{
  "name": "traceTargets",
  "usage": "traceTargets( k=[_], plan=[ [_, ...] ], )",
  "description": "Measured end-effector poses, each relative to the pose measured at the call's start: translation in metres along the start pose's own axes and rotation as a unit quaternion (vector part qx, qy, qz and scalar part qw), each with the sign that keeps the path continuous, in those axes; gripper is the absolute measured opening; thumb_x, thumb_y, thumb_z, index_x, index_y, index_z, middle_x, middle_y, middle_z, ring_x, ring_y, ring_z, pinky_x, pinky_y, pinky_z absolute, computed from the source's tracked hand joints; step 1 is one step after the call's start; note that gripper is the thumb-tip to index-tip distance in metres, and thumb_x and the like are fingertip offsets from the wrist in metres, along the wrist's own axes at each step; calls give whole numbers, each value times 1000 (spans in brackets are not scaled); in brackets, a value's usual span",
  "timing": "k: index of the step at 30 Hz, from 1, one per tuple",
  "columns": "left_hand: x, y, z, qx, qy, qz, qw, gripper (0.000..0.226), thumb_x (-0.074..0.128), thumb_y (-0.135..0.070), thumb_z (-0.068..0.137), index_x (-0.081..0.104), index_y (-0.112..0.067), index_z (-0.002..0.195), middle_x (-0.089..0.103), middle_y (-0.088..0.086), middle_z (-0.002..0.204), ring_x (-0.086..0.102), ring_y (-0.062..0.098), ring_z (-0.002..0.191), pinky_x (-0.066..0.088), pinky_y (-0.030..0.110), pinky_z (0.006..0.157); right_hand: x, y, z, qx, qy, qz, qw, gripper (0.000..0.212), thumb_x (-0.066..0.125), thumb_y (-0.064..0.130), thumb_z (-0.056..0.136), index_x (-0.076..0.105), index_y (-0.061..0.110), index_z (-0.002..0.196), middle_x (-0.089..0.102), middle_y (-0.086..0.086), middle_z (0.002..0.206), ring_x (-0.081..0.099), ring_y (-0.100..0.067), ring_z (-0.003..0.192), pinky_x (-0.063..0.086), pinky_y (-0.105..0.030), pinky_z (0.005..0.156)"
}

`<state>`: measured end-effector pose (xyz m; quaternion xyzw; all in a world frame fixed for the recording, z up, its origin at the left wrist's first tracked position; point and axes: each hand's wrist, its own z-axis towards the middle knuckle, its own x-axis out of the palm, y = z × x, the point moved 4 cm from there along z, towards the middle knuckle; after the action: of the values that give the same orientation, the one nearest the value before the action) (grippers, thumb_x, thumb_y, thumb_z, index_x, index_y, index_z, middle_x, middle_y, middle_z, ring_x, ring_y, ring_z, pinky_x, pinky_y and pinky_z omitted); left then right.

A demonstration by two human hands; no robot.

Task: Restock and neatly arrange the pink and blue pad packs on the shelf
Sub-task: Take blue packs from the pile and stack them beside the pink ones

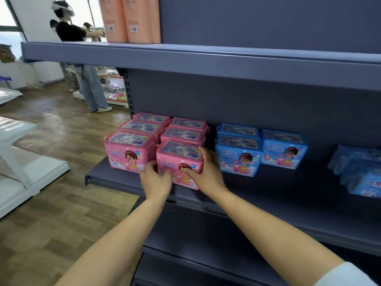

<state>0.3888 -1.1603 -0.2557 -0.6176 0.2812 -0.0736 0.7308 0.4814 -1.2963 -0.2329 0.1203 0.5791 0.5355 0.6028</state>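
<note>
Head view: hands (157,179) (208,174) grip pink pack (179,153) marked "20".

"20" on front pink pack (179,156)

The left hand (156,179) has its fingertips out of sight behind the side of the front pink pack (179,162), and the right hand (208,172) covers that pack's right corner. The label print on the pack tops is too small to read. At the right edge, a heap of blue packs (359,170) is blurred and cut off. Up top, the orange packages (128,19) run out of frame. The background person (71,32) is blurred, waist hidden by the upper shelf (206,58).
</note>
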Motion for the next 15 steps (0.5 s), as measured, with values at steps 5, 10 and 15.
traceTargets(
  k=[5,10,15],
  plan=[
    [1,0,7,5,2,12,1000,41,68,-23,78,57,-13,117,60,13,109,60,29,93,49,40,86,4,-1,5,4,-6,-9,1000,85,74,50,75,30,23,143,32,-4,142,42,-19,128,39,-33,106],
    [-4,2,6,17,-17,15,1000,37,67,-19,80,58,-9,114,59,13,108,57,29,95,42,33,79,5,-2,8,21,12,2,1000,90,76,51,72,29,25,144,36,-1,140,45,-16,126,40,-33,106],
    [-11,1,8,19,-30,13,999,33,66,-17,82,57,-7,111,56,11,108,53,23,90,38,31,76,11,6,6,29,-7,52,998,92,79,48,68,26,33,141,49,10,135,49,-9,124,44,-34,104]
  ],
)
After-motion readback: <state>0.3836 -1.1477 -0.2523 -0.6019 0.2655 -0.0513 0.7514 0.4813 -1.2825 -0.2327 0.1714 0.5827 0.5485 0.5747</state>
